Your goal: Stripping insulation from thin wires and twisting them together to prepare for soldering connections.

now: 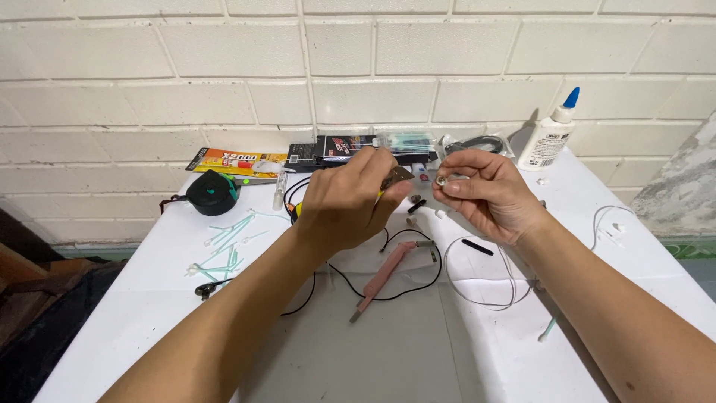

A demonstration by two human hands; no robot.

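My right grip point(488, 190) pinches a small silver round part point(441, 180) at its rim: light, hard, slippery. My left grip point(350, 201) closes narrowly on a thin brown tool point(395, 177) just beside it.

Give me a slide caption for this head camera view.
Left hand and right hand hold small parts above a white table strewn with wires.

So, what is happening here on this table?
A person works with both bare hands above a white table. The right hand pinches a small round metal part between its fingertips. The left hand holds a small tool near that part; what kind of tool cannot be told. Below lie a pink soldering iron with a black cable, pale green cotton swabs and a white glue bottle.
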